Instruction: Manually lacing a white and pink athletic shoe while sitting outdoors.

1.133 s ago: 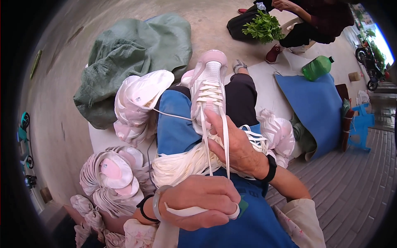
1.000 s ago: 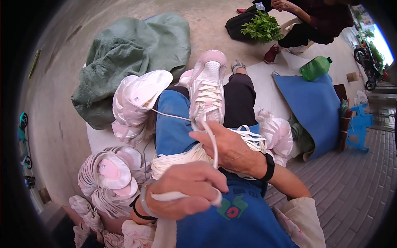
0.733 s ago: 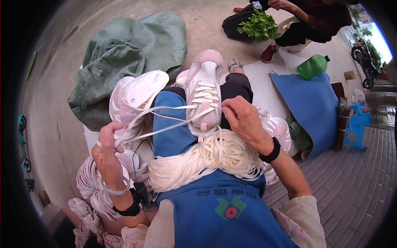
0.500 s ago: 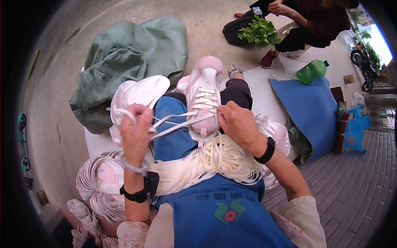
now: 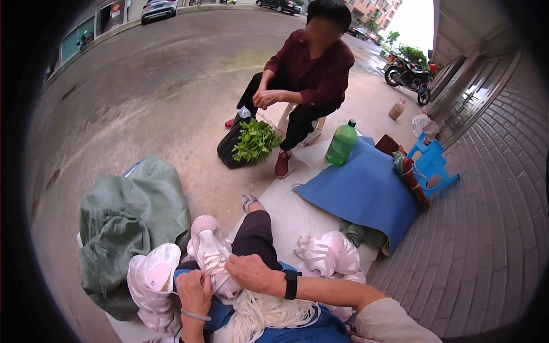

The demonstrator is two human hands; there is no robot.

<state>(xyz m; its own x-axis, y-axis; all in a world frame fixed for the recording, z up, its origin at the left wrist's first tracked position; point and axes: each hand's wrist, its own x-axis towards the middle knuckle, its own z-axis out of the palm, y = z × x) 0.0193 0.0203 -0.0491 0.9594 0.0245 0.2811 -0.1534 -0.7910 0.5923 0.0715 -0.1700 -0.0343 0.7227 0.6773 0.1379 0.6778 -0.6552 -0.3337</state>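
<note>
Got the white laces [image 5: 215, 262] pinched narrow in the right hand [image 5: 250, 272], right at the edge of a pink-and-white shoe [image 5: 209, 242]. Doing much the same with the left hand [image 5: 195, 290], with fingers bunched close on the lace just across from the right. Can't make out the exact fingertip grip, way too small. Got the shoe between both hands and poking out past them, toe end farthest off. Also got a big heap of cream laces [image 5: 269, 315] just below the right hand. Can see a stack of uppers [image 5: 150, 286] just beside the left hand, another pile [image 5: 330, 256] out past the right, plus, well beyond the right, a blue mat [image 5: 366, 191], a green bottle [image 5: 342, 147] and a seated person [image 5: 313, 66] in maroon.
</note>
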